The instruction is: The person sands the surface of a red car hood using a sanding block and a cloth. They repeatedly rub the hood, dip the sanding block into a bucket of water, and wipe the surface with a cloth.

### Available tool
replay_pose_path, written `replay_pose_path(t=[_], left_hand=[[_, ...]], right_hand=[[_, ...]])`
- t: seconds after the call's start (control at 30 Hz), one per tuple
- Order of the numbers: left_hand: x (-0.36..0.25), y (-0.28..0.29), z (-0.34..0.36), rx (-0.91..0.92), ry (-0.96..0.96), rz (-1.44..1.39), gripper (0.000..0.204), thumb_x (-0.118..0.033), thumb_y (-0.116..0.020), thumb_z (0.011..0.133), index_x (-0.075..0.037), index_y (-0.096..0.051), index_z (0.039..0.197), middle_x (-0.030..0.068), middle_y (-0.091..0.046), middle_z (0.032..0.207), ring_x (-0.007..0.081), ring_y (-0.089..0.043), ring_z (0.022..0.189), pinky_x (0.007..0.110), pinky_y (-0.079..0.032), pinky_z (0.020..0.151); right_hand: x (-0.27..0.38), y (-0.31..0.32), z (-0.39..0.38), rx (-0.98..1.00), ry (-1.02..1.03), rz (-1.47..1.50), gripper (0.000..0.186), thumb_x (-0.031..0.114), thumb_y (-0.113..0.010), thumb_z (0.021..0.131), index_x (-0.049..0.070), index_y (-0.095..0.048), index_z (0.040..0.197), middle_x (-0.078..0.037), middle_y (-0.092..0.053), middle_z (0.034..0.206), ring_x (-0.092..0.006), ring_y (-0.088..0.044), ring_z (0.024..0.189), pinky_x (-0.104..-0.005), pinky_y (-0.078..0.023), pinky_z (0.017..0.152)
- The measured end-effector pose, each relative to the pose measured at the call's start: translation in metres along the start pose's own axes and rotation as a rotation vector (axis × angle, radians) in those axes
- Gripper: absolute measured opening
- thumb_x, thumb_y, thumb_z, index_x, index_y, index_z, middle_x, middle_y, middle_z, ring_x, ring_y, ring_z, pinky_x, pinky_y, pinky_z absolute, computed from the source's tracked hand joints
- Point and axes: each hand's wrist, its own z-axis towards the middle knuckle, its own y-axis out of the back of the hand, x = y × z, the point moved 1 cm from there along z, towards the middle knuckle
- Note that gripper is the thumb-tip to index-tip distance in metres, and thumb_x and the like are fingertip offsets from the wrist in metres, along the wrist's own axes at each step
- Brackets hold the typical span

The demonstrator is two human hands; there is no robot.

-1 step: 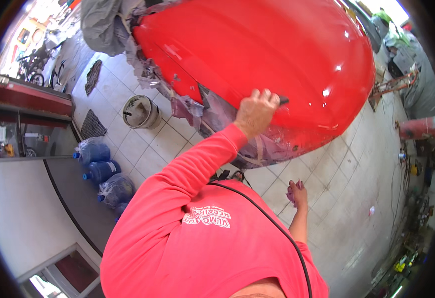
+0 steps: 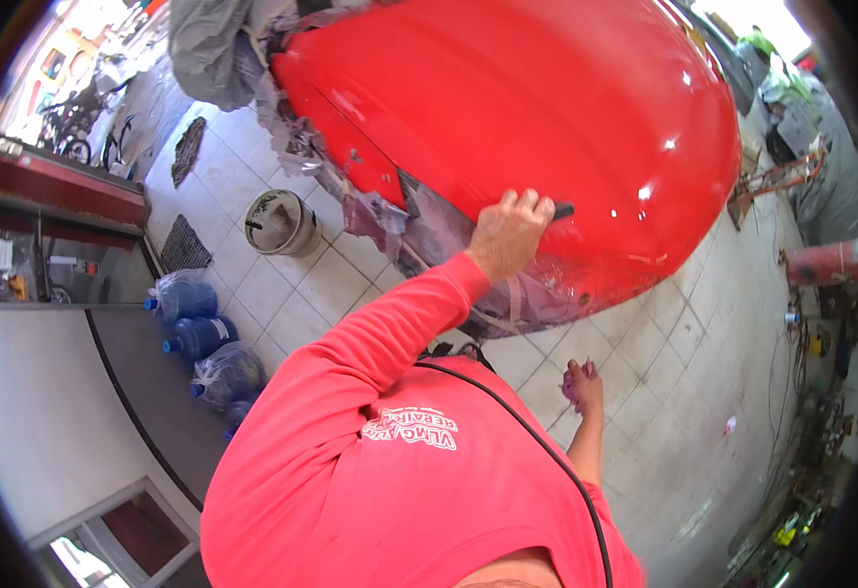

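My left hand (image 2: 510,233) is closed around a dark block (image 2: 563,211) and presses it against a glossy red car hood (image 2: 507,108), near its front edge. Most of the block is hidden under the fingers; only its right end shows. Below the hood, the bumper area is covered with torn masking plastic (image 2: 439,230). Lower down and to the right, away from the car, my right hand (image 2: 587,390) is closed on a crumpled purple cloth (image 2: 571,386). A black cable (image 2: 522,416) runs down over my red sweatshirt.
A dirty bucket (image 2: 282,222) stands on the tiled floor to the left. Several large blue water jugs (image 2: 201,338) line the left wall, near dark mats (image 2: 185,245). Grey sheeting (image 2: 211,54) hangs at the car's far left. A red cylinder (image 2: 826,263) and clutter are at right.
My left hand and the dark block have shifted very slightly toward me on the hood. The whole view has moved a little; my right hand still holds the cloth.
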Motion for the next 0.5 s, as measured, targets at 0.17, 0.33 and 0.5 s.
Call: replay_pose_path(t=[0.17, 0.33, 0.5], left_hand=[[0.075, 0.026, -0.003, -0.092, 0.189, -0.268, 0.032, -0.019, -0.070, 0.092, -0.004, -0.064, 0.119, 0.0169, -0.067, 0.118, 0.0391, -0.068, 0.109, 0.049, -0.058, 0.090], [0.235, 0.059, 0.052, -0.280, 0.338, -0.177, 0.035, -0.025, -0.072, 0.090, -0.001, -0.065, 0.113, 0.0236, -0.070, 0.112, 0.0447, -0.069, 0.103, 0.052, -0.057, 0.088], [0.411, 0.104, 0.104, -0.411, 0.531, -0.019, 0.035, -0.031, -0.070, 0.092, -0.003, -0.066, 0.112, 0.0233, -0.073, 0.107, 0.0442, -0.071, 0.103, 0.054, -0.057, 0.086]], right_hand=[[0.004, -0.045, -0.048, -0.167, -0.030, -0.104, 0.028, 0.027, -0.074, 0.099, 0.009, -0.053, 0.103, -0.002, -0.055, 0.067, -0.0139, -0.048, 0.049, -0.0319, -0.039, 0.042], [-0.113, -0.024, -0.101, -0.113, -0.115, -0.338, 0.037, 0.040, -0.068, 0.100, 0.009, -0.062, 0.119, -0.010, -0.062, 0.071, -0.0233, -0.061, 0.063, -0.0415, -0.050, 0.056], [-0.237, -0.034, -0.167, -0.020, 0.016, -1.012, 0.039, 0.047, -0.056, 0.105, 0.016, -0.066, 0.124, -0.020, -0.073, 0.095, -0.0408, -0.072, 0.092, -0.0471, -0.054, 0.092]])
